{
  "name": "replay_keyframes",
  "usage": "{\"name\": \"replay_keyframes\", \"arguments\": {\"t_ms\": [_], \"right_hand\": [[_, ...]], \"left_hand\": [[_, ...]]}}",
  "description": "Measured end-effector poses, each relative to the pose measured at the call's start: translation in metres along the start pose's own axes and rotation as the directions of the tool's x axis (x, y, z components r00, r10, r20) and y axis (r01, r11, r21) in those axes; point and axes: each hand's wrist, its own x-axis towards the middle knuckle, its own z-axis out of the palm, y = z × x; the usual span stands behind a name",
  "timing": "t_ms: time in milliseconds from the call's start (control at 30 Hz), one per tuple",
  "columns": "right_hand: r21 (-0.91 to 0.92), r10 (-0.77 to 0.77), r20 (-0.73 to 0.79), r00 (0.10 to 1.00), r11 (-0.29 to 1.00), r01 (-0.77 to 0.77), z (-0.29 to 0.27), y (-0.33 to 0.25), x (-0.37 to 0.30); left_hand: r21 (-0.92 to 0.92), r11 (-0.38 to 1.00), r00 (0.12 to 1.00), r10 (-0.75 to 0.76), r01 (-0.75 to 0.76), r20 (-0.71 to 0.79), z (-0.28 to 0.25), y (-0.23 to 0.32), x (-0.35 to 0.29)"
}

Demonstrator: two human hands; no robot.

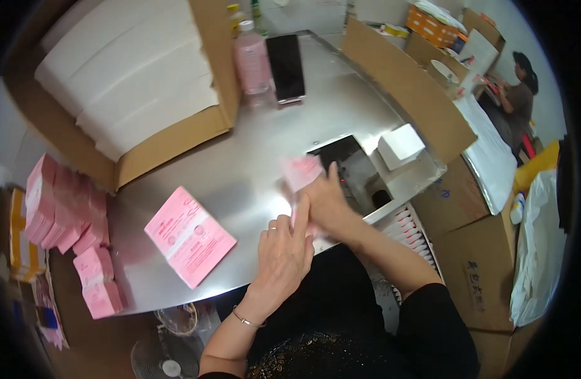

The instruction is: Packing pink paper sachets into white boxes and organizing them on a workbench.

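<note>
I see a steel surface (252,164) among cardboard boxes; at its near edge my left hand (284,252) and right hand (325,199) pinch a pink carton (301,172)

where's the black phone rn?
Head view, upper middle: the flat black phone lies at the far edge of the shiny metal table, just right of the pink plastic bottle.

Both hands meet over the steel table (252,151); the right hand (325,199) grips a blurred pink carton (301,172); the left hand (284,249) touches it; flat pink cartons (189,235) lie nearby.
</note>
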Motion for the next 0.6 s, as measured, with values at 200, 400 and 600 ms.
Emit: {"name": "replay_keyframes", "arguments": {"t_ms": [200,400,600], "right_hand": [[0.081,0.500,0.288,0.816,0.837,-0.542,-0.028,0.081,-0.025],[-0.017,0.275,-0.234,0.932,0.958,-0.287,-0.074,0.069,-0.040],[-0.399,0.373,-0.281,0.884,0.792,-0.461,-0.074,0.140,-0.056]], "left_hand": [[-0.049,0.993,0.994,0.110,-0.111,-0.018,-0.017,-0.017,-0.031],[0.169,0.963,0.901,-0.125,0.211,-0.414,-0.070,-0.061,-0.066],[0.380,0.825,0.904,-0.340,0.419,-0.259,-0.080,-0.103,-0.079]]}}
